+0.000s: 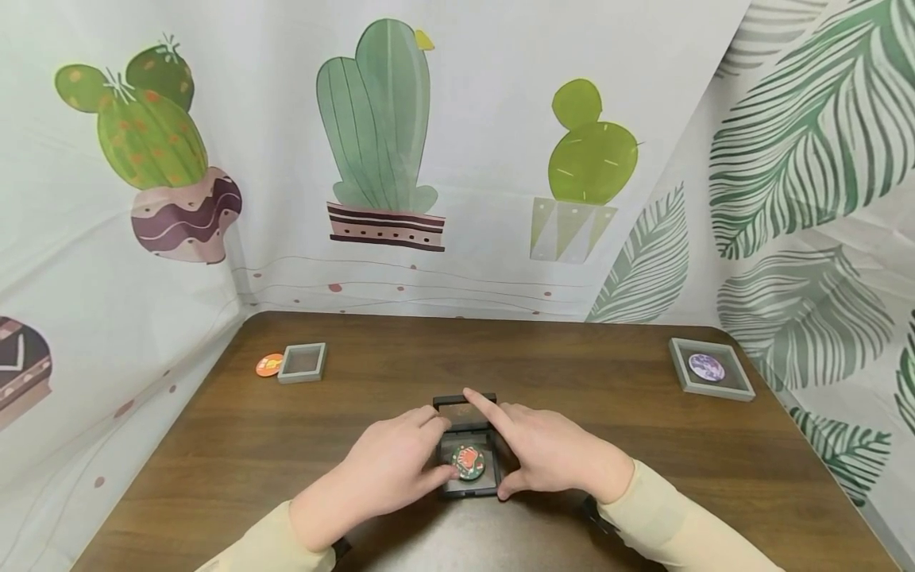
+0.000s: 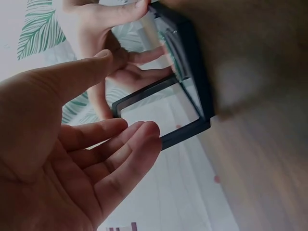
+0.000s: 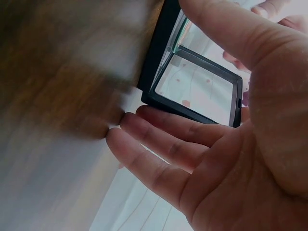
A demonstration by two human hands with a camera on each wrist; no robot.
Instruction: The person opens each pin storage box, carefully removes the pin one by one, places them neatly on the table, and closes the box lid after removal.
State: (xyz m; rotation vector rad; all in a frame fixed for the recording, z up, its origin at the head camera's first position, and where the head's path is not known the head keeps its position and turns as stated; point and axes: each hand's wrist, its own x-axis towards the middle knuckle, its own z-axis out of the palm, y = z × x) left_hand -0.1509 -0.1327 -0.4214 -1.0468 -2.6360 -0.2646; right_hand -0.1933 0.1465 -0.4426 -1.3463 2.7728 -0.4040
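A black hinged case (image 1: 468, 494) lies opened on the table, its clear lid (image 1: 463, 415) tilted up at the back. Inside the base rests a round green badge (image 1: 468, 462) with a red design. My left hand (image 1: 389, 461) is at the case's left side, thumb beside the badge, fingers by the lid; in the left wrist view the hand (image 2: 72, 144) has its fingers loosely extended. With the right hand (image 1: 554, 451) I hold the right side, index finger along the lid's top, thumb at the base's front corner. Its other fingers (image 3: 159, 168) stretch out below the lid frame (image 3: 180, 109).
At the back left, a grey square frame (image 1: 283, 375) stands next to an orange round badge (image 1: 268, 365). Another grey frame (image 1: 715, 392) with a purple round badge (image 1: 706, 367) lies at the back right. Printed cloth hangs behind the brown table (image 1: 557, 357).
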